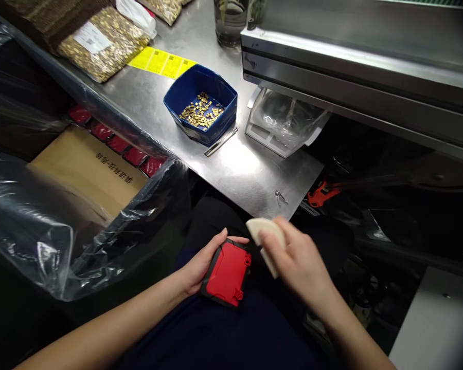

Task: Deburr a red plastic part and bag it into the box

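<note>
My left hand (202,262) is closed around a flat red and black plastic case (227,272), its red face turned up above my lap. The thumb lies along its upper corner, and two small red latch-like parts stick out on the right side. In my right hand (299,262) a cream-coloured pad (268,231), perhaps felt or foam, is pinched between thumb and fingers. It is slightly blurred and held apart from the case, to its right. Whatever the fingers cover of the pad is hidden.
On the metal table (158,110) stand a blue bin (200,133) of small brass pieces, a utility knife (221,142), nail clippers (281,198) and a grey tray (270,144) with plastic bags. A bag of brass parts (111,51) lies behind. Left is a plastic-lined box (88,169) with red cases.
</note>
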Available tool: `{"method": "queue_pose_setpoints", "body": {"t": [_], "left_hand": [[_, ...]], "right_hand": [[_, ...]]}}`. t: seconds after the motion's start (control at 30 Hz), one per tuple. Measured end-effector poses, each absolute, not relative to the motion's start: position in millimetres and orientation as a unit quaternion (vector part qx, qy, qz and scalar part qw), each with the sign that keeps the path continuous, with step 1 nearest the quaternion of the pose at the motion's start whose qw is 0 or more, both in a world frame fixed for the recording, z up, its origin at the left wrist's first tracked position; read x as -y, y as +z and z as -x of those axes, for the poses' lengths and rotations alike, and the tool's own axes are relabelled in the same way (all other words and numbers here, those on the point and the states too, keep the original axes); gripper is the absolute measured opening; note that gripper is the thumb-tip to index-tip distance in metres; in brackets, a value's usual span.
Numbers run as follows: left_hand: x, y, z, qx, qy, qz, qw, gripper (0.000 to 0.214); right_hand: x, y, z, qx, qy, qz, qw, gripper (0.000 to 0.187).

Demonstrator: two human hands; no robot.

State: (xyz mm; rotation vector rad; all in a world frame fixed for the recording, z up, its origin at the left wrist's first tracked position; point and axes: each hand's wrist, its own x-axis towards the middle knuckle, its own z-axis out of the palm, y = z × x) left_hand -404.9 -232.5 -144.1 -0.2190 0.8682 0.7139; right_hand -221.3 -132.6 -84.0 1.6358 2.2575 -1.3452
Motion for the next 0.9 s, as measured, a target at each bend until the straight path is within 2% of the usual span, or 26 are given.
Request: {"method": "queue_pose_setpoints", "body": {"t": [0.07, 0.23, 0.33, 0.43, 0.5, 0.57, 0.63, 0.8, 0.9], "left_hand": [[237, -145, 409, -0.370, 0.375, 0.096, 0.845, 0.064], [247, -149, 419, -0.275, 0.433, 0.074, 0.855, 0.063], [252, -151, 422, -0.262, 0.448, 0.076, 0.851, 0.061], [251, -155, 424, -0.256, 0.469, 0.085, 0.841, 0.067], [246, -159, 427, -0.262, 0.484, 0.092, 0.830, 0.069], [238, -162, 432, -0.280, 0.494, 0.095, 0.817, 0.069], [229, -166, 439, -0.304, 0.499, 0.090, 0.806, 0.070], [211, -175, 454, -0.380, 0.475, 0.058, 0.791, 0.070], [212, -174, 455, -0.421, 0.459, 0.053, 0.781, 0.067]], "right_hand": [[111, -99, 223, -0.709, -0.397, -0.582, -0.017, 0.037], [59, -147, 254, -0.719, -0.323, -0.611, -0.073, 0.038], [56, -150, 247, -0.706, -0.285, -0.634, -0.133, 0.043], [79, -146, 202, -0.684, -0.314, -0.636, -0.171, 0.043], [97, -150, 159, -0.685, -0.273, -0.660, -0.145, 0.043], [107, -164, 115, -0.701, -0.167, -0.689, -0.076, 0.041], [103, -183, 77, -0.700, -0.112, -0.705, -0.025, 0.037], [48, -237, 30, -0.738, -0.043, -0.671, 0.056, 0.061], [13, -260, 29, -0.786, -0.022, -0.614, 0.072, 0.062]]}}
